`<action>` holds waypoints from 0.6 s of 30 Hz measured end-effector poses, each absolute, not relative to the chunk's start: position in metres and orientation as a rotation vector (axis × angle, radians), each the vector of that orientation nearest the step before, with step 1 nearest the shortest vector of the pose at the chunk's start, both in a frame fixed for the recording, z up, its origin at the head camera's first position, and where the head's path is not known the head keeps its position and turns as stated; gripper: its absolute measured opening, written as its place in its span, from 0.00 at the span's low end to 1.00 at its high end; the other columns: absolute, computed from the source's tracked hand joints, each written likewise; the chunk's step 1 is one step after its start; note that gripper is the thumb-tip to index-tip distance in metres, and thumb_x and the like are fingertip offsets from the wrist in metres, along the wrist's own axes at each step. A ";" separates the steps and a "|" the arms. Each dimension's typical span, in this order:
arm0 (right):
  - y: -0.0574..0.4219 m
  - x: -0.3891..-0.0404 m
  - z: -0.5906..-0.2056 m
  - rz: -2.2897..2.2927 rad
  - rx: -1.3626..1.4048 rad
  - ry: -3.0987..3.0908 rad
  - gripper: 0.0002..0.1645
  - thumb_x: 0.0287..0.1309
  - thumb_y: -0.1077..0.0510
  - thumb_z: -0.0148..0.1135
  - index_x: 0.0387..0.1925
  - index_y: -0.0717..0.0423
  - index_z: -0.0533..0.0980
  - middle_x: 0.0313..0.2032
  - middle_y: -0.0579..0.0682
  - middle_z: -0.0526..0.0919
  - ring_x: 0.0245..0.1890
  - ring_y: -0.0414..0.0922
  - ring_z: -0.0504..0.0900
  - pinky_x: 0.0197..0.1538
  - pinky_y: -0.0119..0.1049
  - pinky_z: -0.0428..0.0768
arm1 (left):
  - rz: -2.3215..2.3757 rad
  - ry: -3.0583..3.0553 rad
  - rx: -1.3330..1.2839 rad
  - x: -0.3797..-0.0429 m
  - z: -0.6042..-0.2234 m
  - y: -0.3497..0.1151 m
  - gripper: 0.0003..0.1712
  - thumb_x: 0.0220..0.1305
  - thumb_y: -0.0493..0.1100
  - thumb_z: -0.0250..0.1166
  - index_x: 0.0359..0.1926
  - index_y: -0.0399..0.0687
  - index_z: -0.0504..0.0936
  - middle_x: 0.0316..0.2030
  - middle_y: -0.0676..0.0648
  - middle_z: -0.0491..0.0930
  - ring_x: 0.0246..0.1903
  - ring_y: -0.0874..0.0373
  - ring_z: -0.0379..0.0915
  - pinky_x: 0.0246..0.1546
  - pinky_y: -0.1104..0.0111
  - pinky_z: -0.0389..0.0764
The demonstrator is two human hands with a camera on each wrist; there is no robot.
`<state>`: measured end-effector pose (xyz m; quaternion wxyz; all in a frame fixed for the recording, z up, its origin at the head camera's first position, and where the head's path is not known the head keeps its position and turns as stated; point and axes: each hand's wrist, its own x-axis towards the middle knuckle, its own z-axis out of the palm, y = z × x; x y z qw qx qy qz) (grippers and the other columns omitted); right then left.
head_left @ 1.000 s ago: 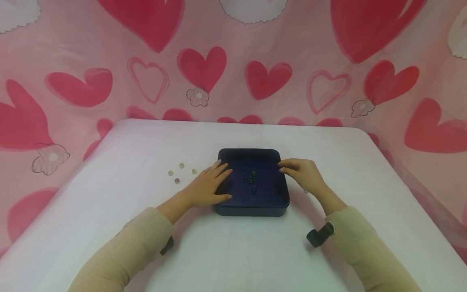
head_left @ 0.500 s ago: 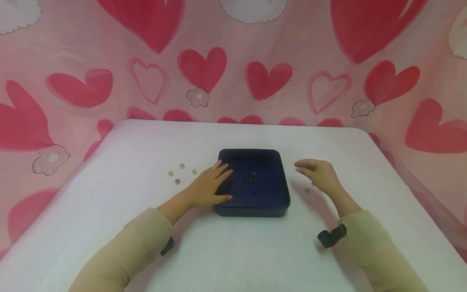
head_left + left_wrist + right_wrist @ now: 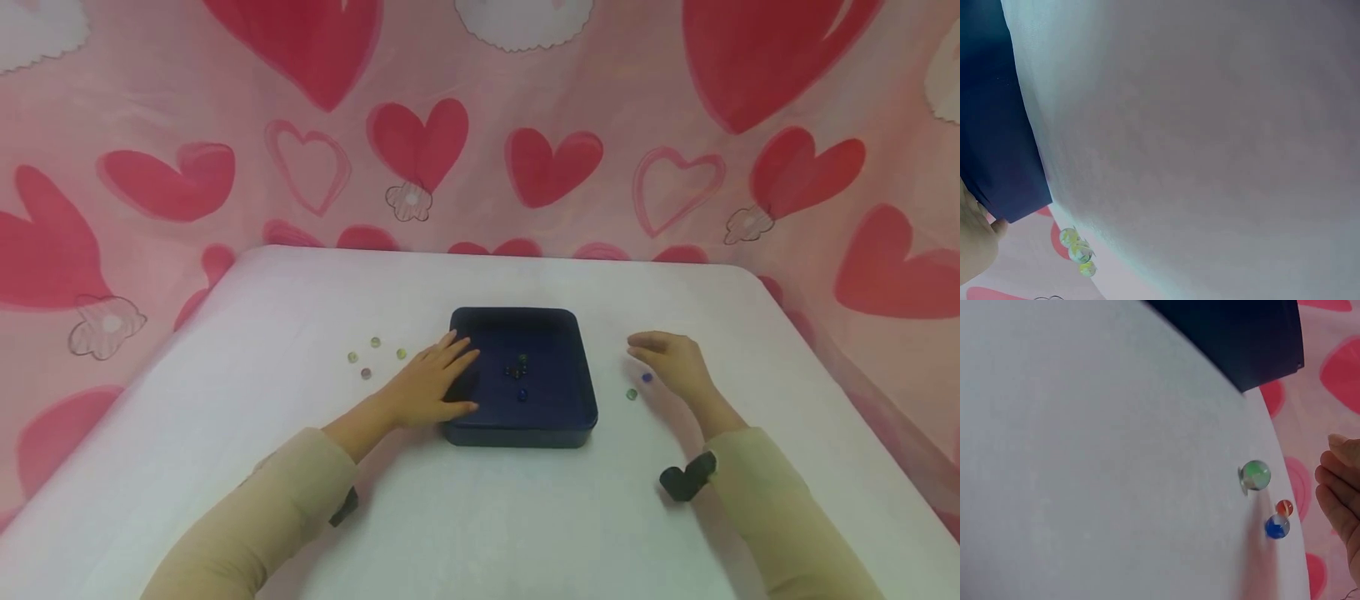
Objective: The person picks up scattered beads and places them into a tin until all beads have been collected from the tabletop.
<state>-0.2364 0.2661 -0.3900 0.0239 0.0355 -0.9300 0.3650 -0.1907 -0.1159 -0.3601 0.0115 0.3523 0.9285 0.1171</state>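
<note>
A dark blue square box (image 3: 555, 350) lies on the white table, with several dark marbles (image 3: 517, 368) and a blue marble (image 3: 522, 394) inside. My left hand (image 3: 429, 382) rests over its left rim, fingers spread. To the right of the box my right hand (image 3: 673, 360) is held over the table, fingers loosely bent and nothing seen between them. Close by it are a green marble (image 3: 632, 394) and a blue marble (image 3: 647, 377). The right wrist view also shows a red marble (image 3: 1284, 508) behind the clear-and-blue marble (image 3: 1277, 527).
Several pale marbles, among them a yellowish marble (image 3: 401, 353) and a purplish marble (image 3: 366, 373), lie left of the box. A pink cloth with red hearts (image 3: 553, 167) hangs behind the table (image 3: 480, 525).
My right hand has moved right, away from the box's right rim, and the green and blue marbles beside it have come into sight. The left hand and box stay put.
</note>
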 end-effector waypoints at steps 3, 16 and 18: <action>0.261 -0.228 -0.377 1.146 0.118 -2.887 0.20 0.57 0.51 0.51 0.47 0.59 0.73 0.46 0.57 0.75 0.54 0.55 0.64 0.55 0.52 0.58 | 0.354 2.900 1.102 -0.191 -0.360 -0.116 0.43 0.54 0.65 0.49 0.64 0.44 0.53 0.64 0.42 0.47 0.63 0.50 0.29 0.59 0.56 0.44; 0.270 -0.227 -0.375 1.158 -0.062 -2.925 0.27 0.59 0.47 0.46 0.53 0.61 0.68 0.51 0.61 0.70 0.57 0.59 0.59 0.55 0.54 0.55 | 0.350 2.902 1.090 -0.191 -0.360 -0.115 0.43 0.54 0.64 0.50 0.64 0.45 0.53 0.64 0.42 0.47 0.63 0.50 0.29 0.59 0.57 0.44; 0.271 -0.228 -0.376 1.164 -0.099 -2.965 0.28 0.59 0.47 0.46 0.55 0.60 0.66 0.53 0.60 0.68 0.57 0.58 0.57 0.55 0.55 0.56 | 0.340 2.910 1.097 -0.191 -0.360 -0.115 0.43 0.54 0.64 0.50 0.64 0.45 0.53 0.64 0.42 0.47 0.63 0.50 0.30 0.59 0.57 0.44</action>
